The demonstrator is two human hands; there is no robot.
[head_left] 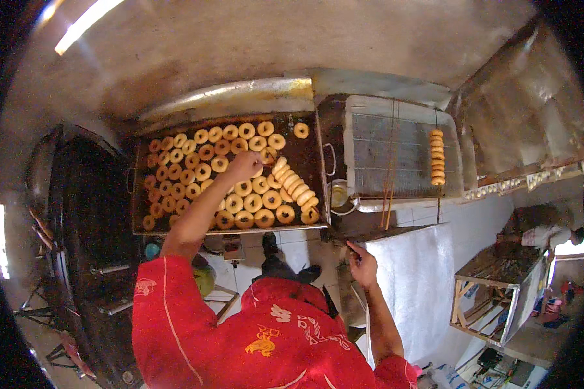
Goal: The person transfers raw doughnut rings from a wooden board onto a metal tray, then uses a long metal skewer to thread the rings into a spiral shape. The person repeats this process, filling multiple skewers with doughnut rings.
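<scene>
My left hand reaches over a wide dark metal pan. Its fingers are closed at the edge of a ring doughnut. Just right of them, a slanting row of threaded doughnuts lies over the pan, its near end toward my right hand. My right hand is low beyond the pan's near right corner, fingers curled around what seems to be the end of the row's thin stick; the stick itself hardly shows there. Many loose golden ring doughnuts cover the pan's left and middle.
Right of the pan is a wire-grid rack tray holding two thin sticks and a stick of threaded doughnuts. A small bowl sits between them. A white-covered surface lies beside my right arm. Another person is at far right.
</scene>
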